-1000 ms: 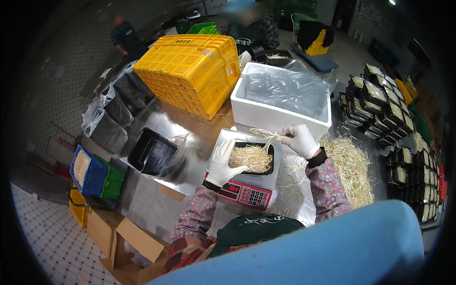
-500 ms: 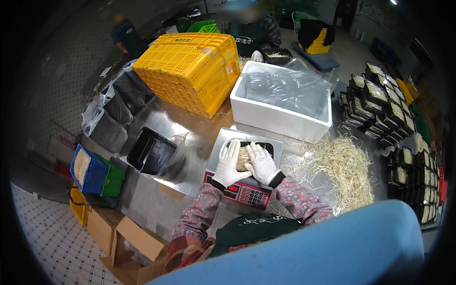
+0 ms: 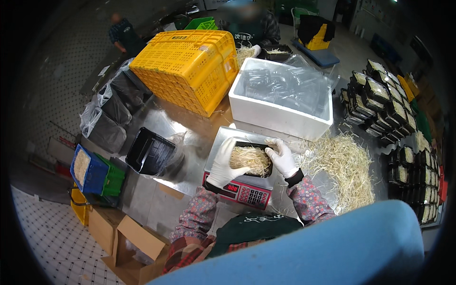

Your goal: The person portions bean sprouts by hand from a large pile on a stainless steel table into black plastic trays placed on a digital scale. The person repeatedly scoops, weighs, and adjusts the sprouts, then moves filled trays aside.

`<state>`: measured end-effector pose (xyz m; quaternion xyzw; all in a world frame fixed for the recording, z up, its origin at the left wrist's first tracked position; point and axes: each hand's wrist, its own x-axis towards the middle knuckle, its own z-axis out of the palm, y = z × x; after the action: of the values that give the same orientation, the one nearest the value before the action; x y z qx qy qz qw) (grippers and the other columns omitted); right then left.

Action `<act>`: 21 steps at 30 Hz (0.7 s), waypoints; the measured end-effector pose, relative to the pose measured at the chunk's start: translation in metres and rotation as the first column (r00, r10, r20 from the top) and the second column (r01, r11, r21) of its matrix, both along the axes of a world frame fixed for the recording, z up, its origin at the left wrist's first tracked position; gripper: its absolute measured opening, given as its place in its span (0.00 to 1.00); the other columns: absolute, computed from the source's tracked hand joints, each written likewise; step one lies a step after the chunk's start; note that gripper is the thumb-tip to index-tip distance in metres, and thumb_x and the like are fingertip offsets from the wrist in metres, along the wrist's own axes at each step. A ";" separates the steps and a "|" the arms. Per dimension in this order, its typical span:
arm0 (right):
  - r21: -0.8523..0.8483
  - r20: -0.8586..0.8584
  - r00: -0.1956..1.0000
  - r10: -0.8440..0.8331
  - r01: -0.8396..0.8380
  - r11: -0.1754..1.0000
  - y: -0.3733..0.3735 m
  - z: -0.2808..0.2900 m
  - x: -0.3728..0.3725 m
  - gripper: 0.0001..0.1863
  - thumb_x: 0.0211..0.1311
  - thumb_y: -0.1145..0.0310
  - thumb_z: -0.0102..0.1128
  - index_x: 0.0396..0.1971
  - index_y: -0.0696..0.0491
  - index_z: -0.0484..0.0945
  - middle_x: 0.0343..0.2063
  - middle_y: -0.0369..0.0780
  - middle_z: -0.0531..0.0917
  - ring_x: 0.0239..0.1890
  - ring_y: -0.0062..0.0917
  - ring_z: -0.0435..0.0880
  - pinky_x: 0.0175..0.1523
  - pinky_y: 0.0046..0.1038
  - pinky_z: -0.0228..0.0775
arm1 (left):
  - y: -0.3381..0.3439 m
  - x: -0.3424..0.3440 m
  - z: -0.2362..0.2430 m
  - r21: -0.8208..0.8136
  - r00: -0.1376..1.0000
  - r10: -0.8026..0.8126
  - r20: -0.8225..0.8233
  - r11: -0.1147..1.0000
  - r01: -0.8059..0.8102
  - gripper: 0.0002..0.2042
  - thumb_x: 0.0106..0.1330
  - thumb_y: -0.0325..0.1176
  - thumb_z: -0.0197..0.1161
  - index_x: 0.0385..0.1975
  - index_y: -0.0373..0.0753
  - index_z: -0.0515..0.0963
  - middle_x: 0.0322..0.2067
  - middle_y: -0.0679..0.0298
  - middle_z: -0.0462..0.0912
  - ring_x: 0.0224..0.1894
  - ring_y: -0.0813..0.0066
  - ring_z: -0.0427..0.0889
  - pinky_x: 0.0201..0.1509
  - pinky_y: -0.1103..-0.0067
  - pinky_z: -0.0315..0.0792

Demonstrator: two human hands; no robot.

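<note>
A black plastic tray [image 3: 255, 144] heaped with pale, stringy sprouts [image 3: 251, 160] is over the steel pan of a red digital scale [image 3: 254, 195]. My left hand [image 3: 223, 166], in a white glove, is cupped at the tray's left end. Its thumb is spread along the near edge of the sprouts and its fingers reach toward the far corner. At the right end, my white-gloved right hand [image 3: 283, 159] has its fingers bent over the tray's rim. Part of the tray's near rim is hidden under sprouts.
Loose sprouts [image 3: 349, 166] lie to the right, near stacked filled trays [image 3: 396, 111]. Behind the scale stand a white foam box [image 3: 280, 118] with clear plastic and a yellow crate [image 3: 183, 71]. Black trays [image 3: 149, 152] are at left. A co-worker [image 3: 249, 28] stands opposite.
My hands have parted from flat on top of the sprouts to the tray's two ends, uncovering the heap. Across the table, the co-worker's gloved hand now has a bunch of sprouts by it.
</note>
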<state>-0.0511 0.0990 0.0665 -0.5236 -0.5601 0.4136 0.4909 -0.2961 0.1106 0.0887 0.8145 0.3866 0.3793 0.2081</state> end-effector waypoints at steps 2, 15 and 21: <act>0.058 0.058 0.997 -0.040 0.037 0.998 -0.003 0.008 0.000 0.13 0.64 0.73 0.61 0.46 0.61 0.75 0.46 0.47 0.82 0.52 0.28 0.80 0.55 0.30 0.72 | -0.003 -0.018 -0.012 -0.123 0.979 0.173 0.109 0.980 -0.159 0.48 0.47 0.38 0.79 0.66 0.27 0.58 0.64 0.45 0.64 0.69 0.51 0.61 0.73 0.67 0.57; 0.157 0.702 0.673 0.232 -0.465 0.871 0.004 -0.032 -0.028 0.27 0.65 0.66 0.55 0.62 0.62 0.68 0.62 0.58 0.68 0.65 0.49 0.67 0.71 0.41 0.56 | -0.003 0.013 -0.050 0.098 0.913 0.139 -0.384 0.989 -0.110 0.24 0.66 0.37 0.56 0.62 0.36 0.70 0.61 0.50 0.73 0.64 0.50 0.69 0.71 0.55 0.53; -0.010 0.335 0.870 0.361 -0.380 0.925 0.007 0.054 0.003 0.11 0.65 0.66 0.57 0.34 0.58 0.83 0.33 0.48 0.84 0.38 0.41 0.84 0.46 0.38 0.75 | -0.009 -0.006 -0.042 0.028 0.948 0.158 -0.275 0.987 -0.157 0.24 0.61 0.30 0.59 0.58 0.35 0.71 0.60 0.50 0.73 0.64 0.52 0.69 0.71 0.53 0.54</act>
<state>-0.0485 0.1056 0.1204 -0.4542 -0.7357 0.3904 0.3163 -0.3018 0.1014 0.0466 0.8266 0.4744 0.2785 0.1189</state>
